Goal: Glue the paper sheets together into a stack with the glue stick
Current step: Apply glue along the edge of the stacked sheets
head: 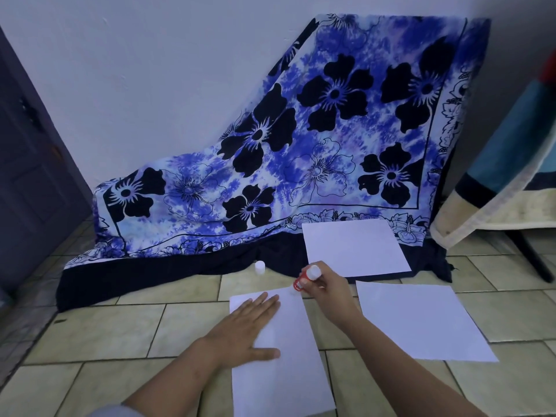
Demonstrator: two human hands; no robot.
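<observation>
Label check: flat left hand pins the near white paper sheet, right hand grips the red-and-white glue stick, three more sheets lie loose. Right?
Two, not three. Head view: one loose white paper sheet on the tiles at right, another sheet on the blue floral cloth. Rest stands.

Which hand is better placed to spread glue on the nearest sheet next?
Right. The right hand grips the glue stick, its tip by the nearest sheet's far corner; the left hand lies flat on that sheet, steadying it.

Plain white paper sheets. Red-and-white glue stick. White cap. Blue-white mottled cloth, black flower print, navy border. Pale beige floor tiles, dark grout lines.
</observation>
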